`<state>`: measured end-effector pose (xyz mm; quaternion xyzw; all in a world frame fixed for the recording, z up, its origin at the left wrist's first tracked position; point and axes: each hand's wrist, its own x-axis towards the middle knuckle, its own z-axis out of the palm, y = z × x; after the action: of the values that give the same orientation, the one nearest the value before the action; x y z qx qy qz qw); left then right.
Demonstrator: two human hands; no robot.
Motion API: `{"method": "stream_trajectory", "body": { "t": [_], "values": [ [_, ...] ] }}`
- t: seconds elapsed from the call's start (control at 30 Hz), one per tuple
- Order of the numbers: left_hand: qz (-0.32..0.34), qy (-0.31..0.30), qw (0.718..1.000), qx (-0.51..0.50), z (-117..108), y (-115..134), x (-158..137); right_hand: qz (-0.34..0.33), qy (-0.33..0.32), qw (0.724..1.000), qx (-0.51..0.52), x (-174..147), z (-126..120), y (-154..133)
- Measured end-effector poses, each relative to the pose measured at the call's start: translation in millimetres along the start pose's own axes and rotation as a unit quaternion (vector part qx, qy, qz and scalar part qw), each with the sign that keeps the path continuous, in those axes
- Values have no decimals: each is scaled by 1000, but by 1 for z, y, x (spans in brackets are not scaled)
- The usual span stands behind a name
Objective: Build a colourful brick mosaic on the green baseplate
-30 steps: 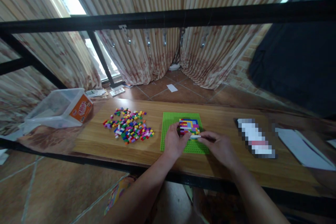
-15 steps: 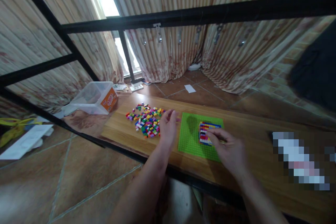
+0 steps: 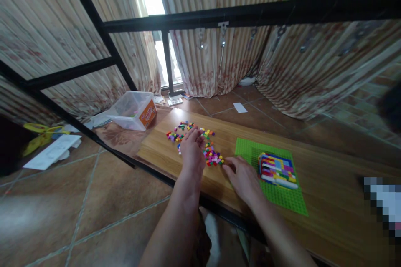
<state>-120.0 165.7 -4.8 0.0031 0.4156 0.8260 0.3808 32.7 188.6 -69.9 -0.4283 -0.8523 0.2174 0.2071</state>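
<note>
My left hand (image 3: 192, 148) hangs over the pile of small coloured toy bricks (image 3: 214, 158), fingers curled inward and palm turned to the right. Whatever its fingers hold, if anything, cannot be made out. Just right of the pile is my right hand (image 3: 242, 177), thumb and forefinger apart, tips close to the nearest bricks. Behind that hand lies a green baseplate (image 3: 247, 147). On it stands a low rectangular build of multicoloured bricks (image 3: 278, 170), with a blue and white border. Part of the pile is hidden by my left hand.
The wooden tabletop (image 3: 159, 142) carries the bricks and baseplate. A clear plastic bin (image 3: 130, 110) with an orange label stands beyond its left end. A black metal rail (image 3: 194, 21) crosses in front of the curtains. A blurred-out item (image 3: 384, 200) lies at far right.
My right hand has left the brick build and moved left to the pile's edge. My left hand has shifted over the pile. The view has turned slightly left.
</note>
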Motion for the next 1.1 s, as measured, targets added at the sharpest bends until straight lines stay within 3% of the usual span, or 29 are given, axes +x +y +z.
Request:
{"method": "stream_trajectory", "body": {
  "t": [0.23, 0.4, 0.5, 0.6, 0.7, 0.8, 0.97, 1.1],
  "values": [
    [-23, -27, 999, 18, -3, 5, 2, 17, 35, 996, -84, 4, 18, -7],
    [-34, -55, 992, 105, -5, 2, 4, 36, 57, 997, -37, 5, 18, -7],
    [-29, -110, 962, 247, -6, -9, 1, 39, 98, 994, 36, 3, 6, -6],
    [-50, -223, 912, 340, -6, -25, -7, 24, 161, 982, 94, -2, -13, -5],
    [-91, -322, 875, 351, -2, -38, -18, 27, 204, 971, 120, -8, -29, -3],
    [-110, -331, 876, 334, 3, -45, -26, 48, 203, 962, 177, -13, -37, 2],
    [-129, -321, 885, 311, 12, -48, -32, 104, 174, 905, 375, -18, -45, 15],
    [-145, -343, 879, 296, 18, -54, -40, 157, 166, 862, 452, -19, -57, 27]
  ]
}}
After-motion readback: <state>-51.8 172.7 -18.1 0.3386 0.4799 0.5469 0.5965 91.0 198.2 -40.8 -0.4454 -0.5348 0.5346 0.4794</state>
